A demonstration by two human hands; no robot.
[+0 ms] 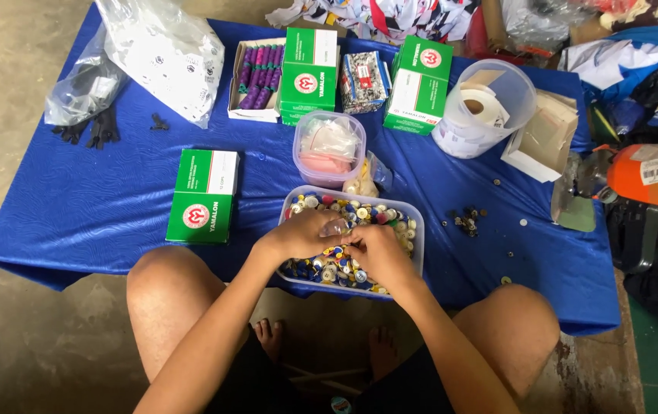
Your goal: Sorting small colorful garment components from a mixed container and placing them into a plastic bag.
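From the head camera we look down on a low surface (76, 207) draped in shiny blue cloth, set on a bare concrete floor (14, 92). Our knees frame its near edge and our bare feet rest beneath it. Both our hands meet over a clear plastic tub of mixed coloured buttons (409, 230) at the near middle of the surface. Our left hand (306, 232) curls its fingers around a small clear item, too small to make out, and our right hand (371, 249) pinches at the same spot, fingertips closed and touching the left; what it grips we cannot tell.

Just behind the tub stands a smaller clear container with pink contents (329, 147). A green and white box (202, 195) lies flat to the left, two more stand upright at the back, and an open box of purple thread spools (260, 77) sits beside them. A clear tub holding a tape roll (486, 107) lies tipped at the right. Loose buttons (467, 221) dot the cloth there. Heaped fabric (390, 15) crowds the far edge.
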